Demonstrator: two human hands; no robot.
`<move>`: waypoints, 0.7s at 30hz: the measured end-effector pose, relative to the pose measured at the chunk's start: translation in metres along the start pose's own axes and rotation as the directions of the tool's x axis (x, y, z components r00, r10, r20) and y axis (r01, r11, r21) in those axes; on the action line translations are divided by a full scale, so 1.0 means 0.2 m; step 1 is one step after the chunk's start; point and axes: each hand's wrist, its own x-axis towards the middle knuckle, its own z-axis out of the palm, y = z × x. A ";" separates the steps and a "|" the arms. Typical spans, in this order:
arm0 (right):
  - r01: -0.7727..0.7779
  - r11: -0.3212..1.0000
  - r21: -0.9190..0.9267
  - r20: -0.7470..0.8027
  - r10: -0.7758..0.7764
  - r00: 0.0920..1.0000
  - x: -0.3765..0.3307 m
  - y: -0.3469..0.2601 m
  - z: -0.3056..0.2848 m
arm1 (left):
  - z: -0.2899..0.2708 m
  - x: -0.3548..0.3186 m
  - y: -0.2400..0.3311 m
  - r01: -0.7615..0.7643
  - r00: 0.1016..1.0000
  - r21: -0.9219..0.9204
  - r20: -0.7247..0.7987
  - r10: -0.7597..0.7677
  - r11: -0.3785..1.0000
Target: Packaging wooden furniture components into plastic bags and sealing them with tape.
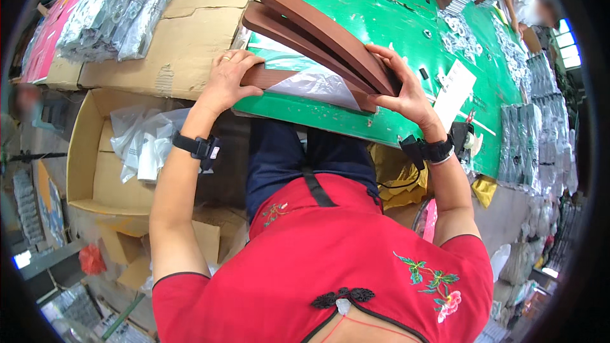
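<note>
While hands (318, 86) grip panels (318, 32), table edge (305, 117) near.

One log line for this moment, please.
left hand on plastic sleeve end | right hand gripping brown wooden pieces | green table

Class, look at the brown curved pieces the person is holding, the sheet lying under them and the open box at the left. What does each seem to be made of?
Brown curved pieces: probably wood or wood-look board, smooth satin brown, square edges. Sheet: thin clear plastic film, glossy and wrinkled. Open box: corrugated cardboard, matt tan, folded flaps.
</note>
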 end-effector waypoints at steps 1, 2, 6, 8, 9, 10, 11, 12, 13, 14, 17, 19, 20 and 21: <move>0.010 1.000 -0.029 -0.011 -0.010 1.000 0.00 0.00 0.01 | -0.01 0.02 0.01 -0.003 1.000 -0.003 0.001 0.003 1.000; 0.007 1.000 -0.031 -0.012 -0.007 1.000 -0.01 0.00 0.00 | -0.03 0.04 0.02 0.011 0.999 0.008 0.048 -0.011 1.000; 0.002 0.999 0.050 -0.011 -0.002 1.000 -0.01 -0.03 0.01 | -0.01 0.02 0.01 0.004 1.000 0.021 0.014 -0.004 1.000; 0.016 1.000 0.027 -0.017 -0.015 1.000 -0.01 -0.03 0.02 | 0.01 -0.02 0.02 -0.016 0.997 0.046 -0.080 0.020 0.999; 0.067 0.995 -0.070 -0.011 -0.068 0.998 -0.01 -0.03 0.03 | 0.01 -0.04 0.02 -0.030 0.984 0.072 -0.174 0.042 0.997; 0.117 0.979 -0.166 -0.003 -0.119 0.993 0.00 -0.03 0.04 | 0.02 -0.06 0.00 -0.033 0.984 0.074 -0.171 0.045 0.997; 0.115 0.980 -0.164 -0.007 -0.118 0.993 0.00 -0.03 0.05 | 0.02 -0.09 -0.03 0.080 0.962 -0.095 -0.254 -0.102 0.992; 0.154 0.957 -0.247 0.047 -0.147 0.988 0.01 -0.02 0.06 | 0.01 -0.12 -0.06 0.176 0.916 -0.268 -0.309 -0.258 0.947; 0.192 0.925 -0.326 0.100 -0.169 0.981 0.02 -0.01 0.07 | 0.00 -0.15 -0.08 0.173 0.918 -0.265 -0.306 -0.253 0.949; 0.208 0.910 -0.359 0.137 -0.168 0.976 0.03 0.01 0.08 | -0.02 -0.20 -0.07 0.233 0.834 -0.311 -0.423 -0.354 0.921; 0.312 0.827 -0.468 0.229 -0.227 0.947 0.03 0.16 0.13 | -0.05 -0.28 -0.09 0.283 0.734 -0.344 -0.523 -0.433 0.895; 0.288 0.862 -0.418 0.185 -0.229 0.956 0.02 0.17 0.11 | -0.08 -0.26 -0.09 0.284 0.745 -0.325 -0.517 -0.420 0.902; 0.262 0.893 -0.367 0.145 -0.224 0.964 0.02 0.16 0.09 | -0.10 -0.23 -0.08 0.272 0.769 -0.314 -0.498 -0.402 0.910; 0.223 0.914 -0.340 0.084 -0.207 0.975 0.02 0.14 0.07 | -0.11 -0.17 -0.07 0.257 0.793 -0.305 -0.476 -0.381 0.917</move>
